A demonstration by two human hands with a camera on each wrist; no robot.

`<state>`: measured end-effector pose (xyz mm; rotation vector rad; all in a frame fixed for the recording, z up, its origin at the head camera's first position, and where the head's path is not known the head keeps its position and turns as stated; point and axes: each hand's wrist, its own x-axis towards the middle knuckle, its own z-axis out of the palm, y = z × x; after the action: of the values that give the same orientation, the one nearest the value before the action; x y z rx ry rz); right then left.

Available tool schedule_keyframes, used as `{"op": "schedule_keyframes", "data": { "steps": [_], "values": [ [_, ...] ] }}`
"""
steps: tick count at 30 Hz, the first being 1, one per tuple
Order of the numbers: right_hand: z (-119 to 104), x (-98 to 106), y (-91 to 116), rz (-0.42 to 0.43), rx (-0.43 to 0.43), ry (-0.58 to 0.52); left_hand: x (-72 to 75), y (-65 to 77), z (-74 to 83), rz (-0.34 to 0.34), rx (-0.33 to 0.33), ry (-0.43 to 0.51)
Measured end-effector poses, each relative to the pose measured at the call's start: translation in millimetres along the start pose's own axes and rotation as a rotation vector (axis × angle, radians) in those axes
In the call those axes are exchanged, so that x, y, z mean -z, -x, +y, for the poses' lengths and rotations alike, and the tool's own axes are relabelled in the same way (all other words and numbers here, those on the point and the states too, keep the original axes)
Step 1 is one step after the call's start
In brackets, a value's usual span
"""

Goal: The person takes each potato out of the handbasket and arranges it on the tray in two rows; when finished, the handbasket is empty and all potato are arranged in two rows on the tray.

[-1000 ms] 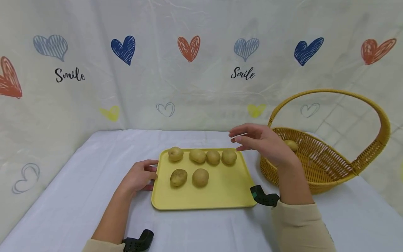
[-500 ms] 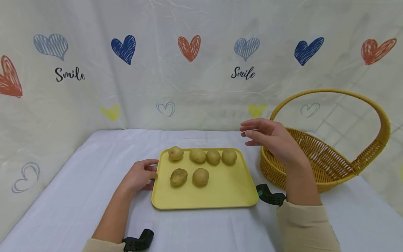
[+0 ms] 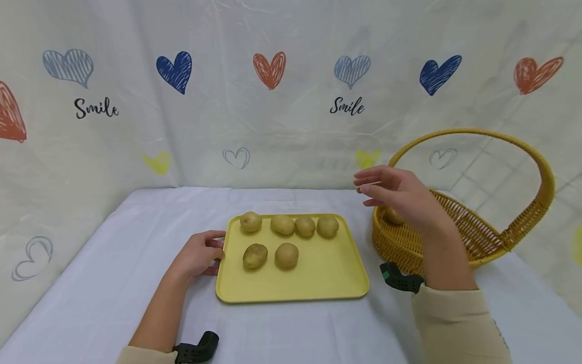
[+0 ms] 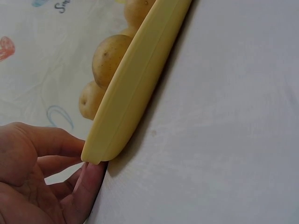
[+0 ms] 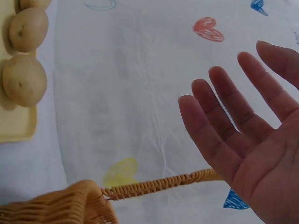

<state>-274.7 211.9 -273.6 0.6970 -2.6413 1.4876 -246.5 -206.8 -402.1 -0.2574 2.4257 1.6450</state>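
Observation:
My left hand (image 3: 201,254) holds the left edge of a yellow tray (image 3: 291,288); in the left wrist view its fingertips are at the tray's rim (image 4: 122,100). Several potatoes lie on the tray: a back row including one potato (image 3: 327,225) at the right, and a front pair with a round potato (image 3: 286,256). To the right, my right hand (image 3: 402,194) hovers over the left side of a wicker basket (image 3: 395,248). Its palm is bare in the right wrist view, with the fingers (image 5: 229,102) loosely extended. Below it, a potato (image 3: 392,215) shows inside the basket, partly hidden by the hand.
The basket's tall arched handle (image 3: 473,131) rises behind and to the right of my right hand. A white cloth (image 3: 150,222) covers the table. Behind stands a pale sheet (image 3: 300,126) printed with hearts and the word Smile.
My right hand has moved right, away from the tray and over the basket's left side. My left hand stays at the tray's edge, and the potatoes on the tray have not moved.

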Motion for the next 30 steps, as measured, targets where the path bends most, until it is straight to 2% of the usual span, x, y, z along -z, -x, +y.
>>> {"op": "schedule_keyframes", "data": {
  "steps": [11,17,25,30],
  "values": [
    [-12,32,-3,-0.083,-0.114,0.22,0.7,1.5,-0.2,-0.009,-0.009,0.007],
    [-11,40,-5,-0.155,-0.155,0.279,0.4,1.5,-0.5,-0.009,-0.007,0.004],
    [-5,55,-11,-0.246,-0.264,0.416,0.4,0.9,-0.3,-0.007,-0.001,-0.002],
    [2,67,-13,-0.302,-0.302,0.451,0.7,0.5,0.4,-0.008,-0.002,0.001]
  ]
}}
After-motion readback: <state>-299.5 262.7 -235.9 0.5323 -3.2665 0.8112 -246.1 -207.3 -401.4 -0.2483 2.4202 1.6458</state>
